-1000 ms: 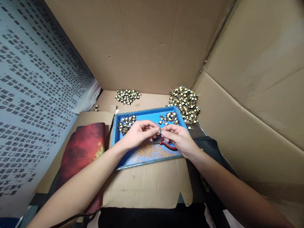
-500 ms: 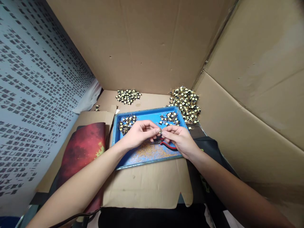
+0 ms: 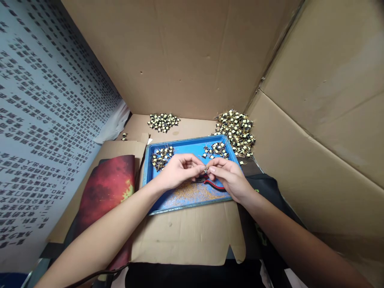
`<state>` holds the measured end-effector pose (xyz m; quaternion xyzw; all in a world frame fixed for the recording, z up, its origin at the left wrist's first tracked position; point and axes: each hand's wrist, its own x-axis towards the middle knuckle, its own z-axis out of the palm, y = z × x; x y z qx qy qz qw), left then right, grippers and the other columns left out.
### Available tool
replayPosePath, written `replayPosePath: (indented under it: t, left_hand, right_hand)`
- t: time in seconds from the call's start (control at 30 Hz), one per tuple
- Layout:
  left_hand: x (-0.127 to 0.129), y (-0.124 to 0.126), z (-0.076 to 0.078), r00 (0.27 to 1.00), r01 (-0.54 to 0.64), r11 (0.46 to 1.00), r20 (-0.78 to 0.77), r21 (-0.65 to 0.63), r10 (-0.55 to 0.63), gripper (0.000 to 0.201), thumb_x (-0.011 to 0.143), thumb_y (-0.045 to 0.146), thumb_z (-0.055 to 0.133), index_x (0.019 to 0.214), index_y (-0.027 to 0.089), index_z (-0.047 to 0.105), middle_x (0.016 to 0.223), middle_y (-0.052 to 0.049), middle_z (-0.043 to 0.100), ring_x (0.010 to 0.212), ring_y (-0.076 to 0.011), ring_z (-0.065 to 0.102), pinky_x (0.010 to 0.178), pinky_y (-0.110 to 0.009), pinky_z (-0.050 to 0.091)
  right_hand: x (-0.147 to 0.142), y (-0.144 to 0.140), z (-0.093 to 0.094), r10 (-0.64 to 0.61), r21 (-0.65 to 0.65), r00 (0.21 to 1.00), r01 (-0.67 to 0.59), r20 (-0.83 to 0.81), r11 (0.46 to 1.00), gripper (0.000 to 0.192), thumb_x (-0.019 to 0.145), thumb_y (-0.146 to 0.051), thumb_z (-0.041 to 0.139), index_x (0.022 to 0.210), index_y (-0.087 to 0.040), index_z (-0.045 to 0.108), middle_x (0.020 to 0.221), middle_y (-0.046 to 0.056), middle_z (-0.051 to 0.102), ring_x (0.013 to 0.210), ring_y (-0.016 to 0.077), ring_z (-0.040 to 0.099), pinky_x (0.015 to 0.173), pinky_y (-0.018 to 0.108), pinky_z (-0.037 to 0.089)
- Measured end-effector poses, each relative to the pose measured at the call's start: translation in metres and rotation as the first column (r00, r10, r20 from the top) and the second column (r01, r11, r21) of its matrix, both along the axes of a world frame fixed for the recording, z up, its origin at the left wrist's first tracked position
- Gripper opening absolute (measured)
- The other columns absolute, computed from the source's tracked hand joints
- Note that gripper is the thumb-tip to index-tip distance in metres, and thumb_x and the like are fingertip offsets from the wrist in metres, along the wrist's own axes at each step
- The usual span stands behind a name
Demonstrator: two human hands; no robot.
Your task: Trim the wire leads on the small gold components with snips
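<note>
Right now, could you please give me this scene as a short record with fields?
left hand: pinches a small component
right hand: pinches the same component
tray: blue, holding yellow-and-black component clusters and orange wire clippings
pliers: red-and-black handle, in the tray, partly hidden
beyond tray: smaller component pile at left, larger component pile at right
left of tray: red printed mat
</note>
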<state>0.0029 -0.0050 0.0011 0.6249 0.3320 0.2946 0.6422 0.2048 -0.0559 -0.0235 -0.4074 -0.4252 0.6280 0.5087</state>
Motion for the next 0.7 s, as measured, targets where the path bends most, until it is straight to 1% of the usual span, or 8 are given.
replayPosePath:
  t: [0.1,0.23,0.3,0.5,0.6,0.7]
  left_hand:
    - [0.0007,-0.0006,0.0019,1.000,-0.012,1.000,-0.004,0.010,0.012,0.031,0.083,0.040,0.082,0.087,0.011,0.072,0.071,-0.003,0.071,0.055,-0.0076,0.058,0.055,-0.021,0.049]
    - [0.0007,-0.0006,0.0017,1.000,-0.004,1.000,-0.011,0.013,0.004,0.032,0.084,0.041,0.081,0.087,0.010,0.072,0.067,-0.001,0.067,0.055,-0.0074,0.055,0.055,-0.020,0.047]
    - [0.0008,-0.0008,0.0014,1.000,0.007,1.000,-0.005,0.011,-0.007,0.031,0.084,0.040,0.081,0.088,0.010,0.072,0.066,0.000,0.066,0.055,-0.0075,0.055,0.055,-0.020,0.046]
    - [0.0005,-0.0018,-0.0012,0.999,0.041,0.999,-0.023,0.024,-0.040,0.028,0.084,0.038,0.081,0.087,0.011,0.073,0.069,-0.001,0.068,0.059,-0.0084,0.056,0.058,-0.020,0.045]
    - [0.0001,-0.0041,-0.0027,0.994,0.097,0.993,-0.059,0.060,-0.093,0.026,0.085,0.037,0.079,0.091,0.012,0.076,0.076,-0.004,0.073,0.064,-0.0110,0.061,0.063,-0.023,0.048]
    - [0.0012,-0.0084,-0.0018,0.979,0.178,0.981,-0.118,0.082,-0.168,0.027,0.086,0.038,0.078,0.094,0.012,0.078,0.081,-0.006,0.076,0.067,-0.0131,0.063,0.065,-0.025,0.049]
  right_hand:
    - [0.0011,-0.0005,0.0049,-0.002,0.048,1.000,0.001,0.015,0.999,0.023,0.081,-0.038,0.083,0.096,-0.022,0.078,0.081,0.001,0.072,0.068,0.0133,0.062,0.067,0.027,0.052]
    - [0.0006,0.0005,0.0078,-0.061,0.121,0.992,0.048,0.106,0.991,0.023,0.077,-0.040,0.087,0.090,-0.022,0.081,0.088,0.004,0.078,0.081,0.0194,0.071,0.081,0.035,0.058]
    - [0.0003,0.0015,0.0069,-0.078,0.143,0.988,0.059,0.132,0.988,0.023,0.076,-0.041,0.087,0.089,-0.023,0.082,0.088,0.005,0.079,0.083,0.0206,0.073,0.083,0.037,0.059]
    - [0.0009,0.0019,0.0015,-0.110,0.189,0.967,0.066,0.231,0.980,0.021,0.079,-0.042,0.085,0.085,-0.022,0.081,0.086,0.005,0.079,0.080,0.0214,0.072,0.079,0.037,0.058]
    - [0.0024,0.0023,0.0032,-0.107,0.178,0.967,0.066,0.232,0.982,0.023,0.079,-0.044,0.084,0.082,-0.021,0.079,0.081,0.005,0.076,0.074,0.0198,0.069,0.074,0.034,0.057]
    - [0.0073,0.0045,0.0072,-0.189,0.160,0.963,0.160,0.190,0.974,0.026,0.078,-0.046,0.084,0.082,-0.021,0.075,0.073,0.002,0.070,0.065,0.0164,0.062,0.066,0.031,0.053]
